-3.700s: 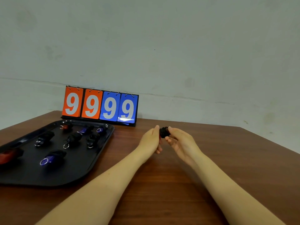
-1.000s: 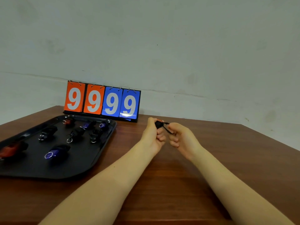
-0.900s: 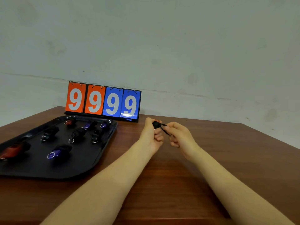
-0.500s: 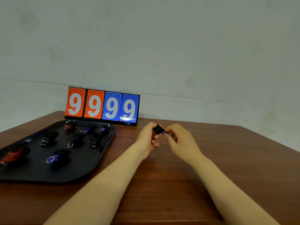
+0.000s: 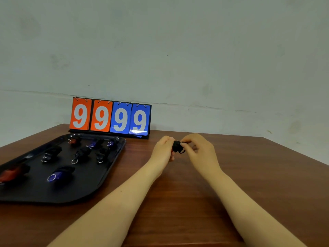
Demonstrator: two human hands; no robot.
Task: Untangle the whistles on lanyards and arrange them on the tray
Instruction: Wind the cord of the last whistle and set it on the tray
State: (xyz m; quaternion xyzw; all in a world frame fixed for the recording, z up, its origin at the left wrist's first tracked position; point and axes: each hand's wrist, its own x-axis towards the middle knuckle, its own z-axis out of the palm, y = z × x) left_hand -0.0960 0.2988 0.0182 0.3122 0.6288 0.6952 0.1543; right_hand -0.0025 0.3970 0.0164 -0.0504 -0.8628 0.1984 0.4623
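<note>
1. I hold a small black bundle (image 5: pixel 178 147) in the air between both hands, above the worktop (image 5: pixel 231 175) and to the right of the tray (image 5: pixel 99 182); it looks like a whistle wrapped in its black lanyard, though the whistle body is mostly hidden by cord and fingers.
2. My left hand (image 5: pixel 164 149) is curled round the left side of the bundle and grips it; a hint of red shows at its edge, too small to be sure of.
3. My right hand (image 5: pixel 197 149) pinches the cord at the top of the bundle between thumb and forefinger, the other fingers curled below; a small loop of lanyard hangs out just under the pinch.
4. The tray already carries a set of whistles laid apart from one another: a blue one (image 5: pixel 58 174) near me, a red one (image 5: pixel 10 173) at the left edge, black ones in the middle, more blue and red at the far end by the scoreboard (image 5: pixel 110 118), which reads 9999.
5. I judge the step in hand to be working on this one lanyard; whether I am loosening it or winding it tidy I cannot tell from here.
6. The next move calls for a steady grip with my left hand while my right works the cord without snagging the loop; then the bundle goes to a free patch of tray, clear of the others.
</note>
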